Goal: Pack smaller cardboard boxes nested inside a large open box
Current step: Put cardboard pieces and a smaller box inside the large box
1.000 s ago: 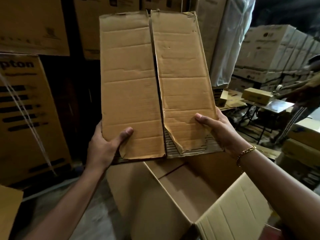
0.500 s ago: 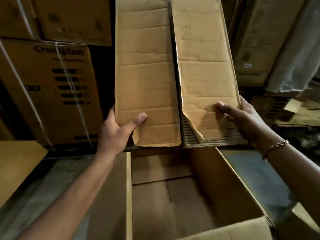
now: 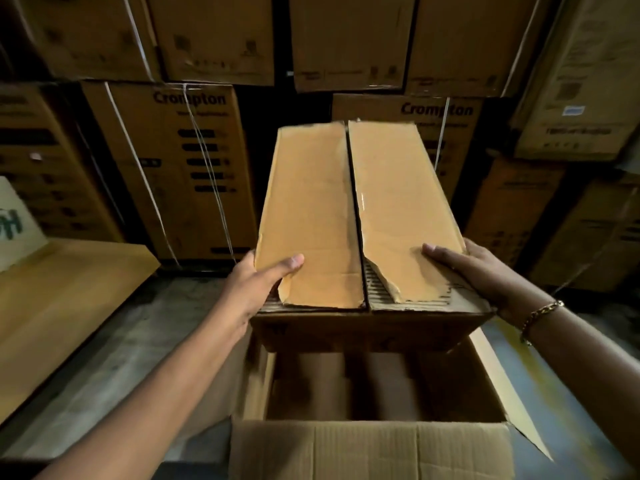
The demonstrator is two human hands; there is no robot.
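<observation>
The left hand (image 3: 254, 287) and right hand (image 3: 476, 271) grip the smaller box (image 3: 346, 220) at its near corners, thumbs on top, just above the large open box (image 3: 374, 448). It should go down level and squared to the opening, so it does not snag.

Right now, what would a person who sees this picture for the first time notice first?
First, the long smaller box in the centre, gripped at its near end by the left hand and right hand, its top flaps torn there. Directly below it gapes the large open box; behind stands a wall of stacked Crompton cartons.
</observation>
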